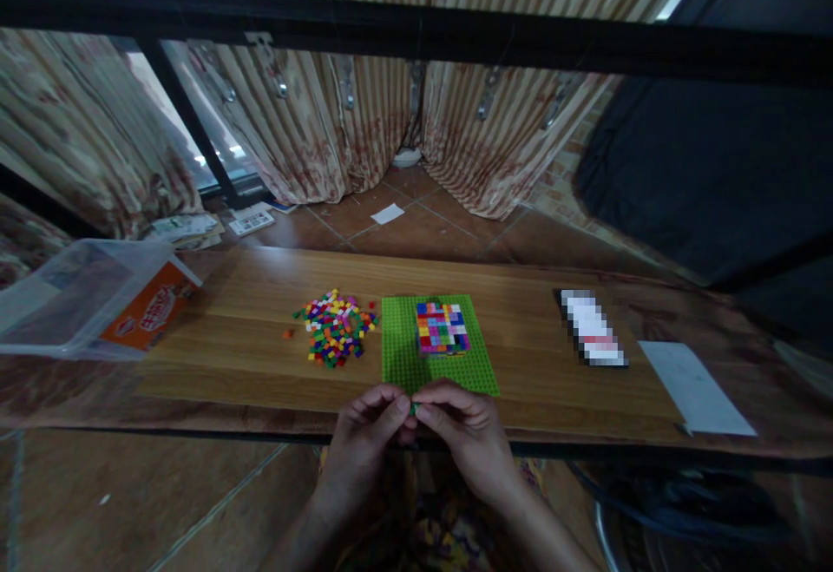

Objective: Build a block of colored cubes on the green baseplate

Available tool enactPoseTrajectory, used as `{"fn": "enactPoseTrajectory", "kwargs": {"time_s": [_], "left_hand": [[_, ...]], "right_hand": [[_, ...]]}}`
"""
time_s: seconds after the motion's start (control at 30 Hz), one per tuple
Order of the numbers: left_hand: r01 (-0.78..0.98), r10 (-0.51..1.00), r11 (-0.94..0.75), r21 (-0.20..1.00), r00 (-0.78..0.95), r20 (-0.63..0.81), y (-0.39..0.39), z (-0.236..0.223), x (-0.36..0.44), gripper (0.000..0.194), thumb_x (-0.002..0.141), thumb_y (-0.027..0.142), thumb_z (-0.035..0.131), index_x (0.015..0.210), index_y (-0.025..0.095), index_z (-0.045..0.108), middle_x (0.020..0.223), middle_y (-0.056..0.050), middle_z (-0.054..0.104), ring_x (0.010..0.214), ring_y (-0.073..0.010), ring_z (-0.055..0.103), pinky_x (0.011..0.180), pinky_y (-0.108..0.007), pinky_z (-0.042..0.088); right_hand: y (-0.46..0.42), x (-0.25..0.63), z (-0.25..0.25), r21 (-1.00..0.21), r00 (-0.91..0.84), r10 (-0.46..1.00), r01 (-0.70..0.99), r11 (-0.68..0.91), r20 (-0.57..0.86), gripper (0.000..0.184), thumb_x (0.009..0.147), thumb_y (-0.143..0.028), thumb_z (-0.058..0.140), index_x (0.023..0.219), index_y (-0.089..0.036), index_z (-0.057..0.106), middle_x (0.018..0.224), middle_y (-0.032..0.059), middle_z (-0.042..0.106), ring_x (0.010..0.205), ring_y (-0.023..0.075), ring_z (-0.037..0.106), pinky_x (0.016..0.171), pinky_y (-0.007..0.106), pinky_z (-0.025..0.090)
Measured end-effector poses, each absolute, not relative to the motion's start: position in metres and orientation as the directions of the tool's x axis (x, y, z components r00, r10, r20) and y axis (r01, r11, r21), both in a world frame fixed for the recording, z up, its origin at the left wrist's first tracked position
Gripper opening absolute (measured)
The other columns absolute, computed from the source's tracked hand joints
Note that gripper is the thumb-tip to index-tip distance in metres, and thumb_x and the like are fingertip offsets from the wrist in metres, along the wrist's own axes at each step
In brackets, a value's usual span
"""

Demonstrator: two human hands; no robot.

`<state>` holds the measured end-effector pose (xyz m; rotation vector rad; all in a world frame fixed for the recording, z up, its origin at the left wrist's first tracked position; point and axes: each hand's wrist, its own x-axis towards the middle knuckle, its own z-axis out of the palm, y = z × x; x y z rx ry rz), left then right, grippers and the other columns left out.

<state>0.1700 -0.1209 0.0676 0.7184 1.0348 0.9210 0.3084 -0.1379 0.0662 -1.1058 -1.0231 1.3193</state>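
My left hand [373,423] and my right hand [461,426] meet at the table's front edge, fingertips pinched together on a small green toy brick [414,409]. Both hands are closed on it, and the fingers partly cover it. Just beyond them lies a light green studded baseplate [398,338]. On its upper right part stands a block of multicoloured bricks [442,329], built up in a rough square. Left of the baseplate is a heap of loose small bricks [335,329] in many colours, with an orange one [288,334] a little apart.
A clear plastic bin [58,294] with an orange label stands at the table's left end. Toward the right lie a phone [592,329] with a blurred screen and a white paper sheet [699,388]. A dark metal bar [416,34] crosses above, in front of curtains.
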Motion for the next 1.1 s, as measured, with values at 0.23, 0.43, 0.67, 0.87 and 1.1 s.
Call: {"fn": "enactPoseTrajectory", "kwargs": {"time_s": [0.23,0.43,0.67,0.87,1.1], "left_hand": [[-0.201,0.901,0.421,0.885,0.204,-0.382,-0.114,0.064,0.161,0.027,0.069,0.042,0.072,0.068,0.016,0.062,0.059,0.0,0.059,0.054,-0.0092,0.049,0.055,-0.021,0.04],[-0.033,0.967,0.245,0.969,-0.063,-0.247,-0.099,0.051,0.132,0.026,0.069,0.04,0.071,0.069,0.016,0.063,0.061,0.002,0.057,0.061,-0.0093,0.05,0.06,-0.02,0.041],[0.04,0.931,0.239,0.97,-0.295,-0.217,-0.088,0.035,0.097,0.032,0.062,0.042,0.074,0.073,0.014,0.063,0.067,0.001,0.059,0.066,-0.0112,0.052,0.063,-0.021,0.043],[0.122,0.929,0.251,0.96,-0.31,-0.204,-0.086,0.027,0.08,0.032,0.067,0.045,0.069,0.073,0.014,0.062,0.066,0.001,0.057,0.064,-0.0101,0.051,0.059,-0.019,0.041],[0.12,0.934,0.265,0.957,-0.279,-0.223,-0.082,0.023,0.082,0.032,0.069,0.045,0.068,0.074,0.014,0.06,0.064,0.003,0.054,0.06,-0.0082,0.047,0.056,-0.018,0.038]], "right_hand": [[-0.126,0.326,0.06,-0.998,0.148,0.988,-0.038,-0.049,-0.054,0.01,0.073,-0.033,0.073,0.081,-0.028,0.076,0.074,-0.0006,0.071,0.069,0.0151,0.063,0.064,0.027,0.05],[-0.081,0.365,0.055,-0.957,0.3,0.945,0.287,0.04,0.13,0.018,0.078,-0.034,0.066,0.09,-0.025,0.075,0.094,0.0041,0.074,0.087,0.02,0.066,0.078,0.032,0.051],[-0.034,0.365,0.043,-0.792,0.213,0.949,0.608,0.057,0.231,0.022,0.082,-0.028,0.056,0.092,-0.02,0.073,0.089,0.0055,0.073,0.076,0.0184,0.066,0.073,0.031,0.05],[-0.022,0.358,0.039,-0.668,0.202,0.954,0.744,-0.003,0.221,0.018,0.083,-0.029,0.056,0.09,-0.024,0.072,0.089,0.0041,0.073,0.079,0.0192,0.067,0.074,0.031,0.05],[-0.023,0.36,0.043,-0.658,0.166,0.961,0.753,0.021,0.221,0.019,0.083,-0.027,0.057,0.093,-0.022,0.072,0.089,0.0046,0.074,0.079,0.0188,0.068,0.075,0.031,0.05]]}}
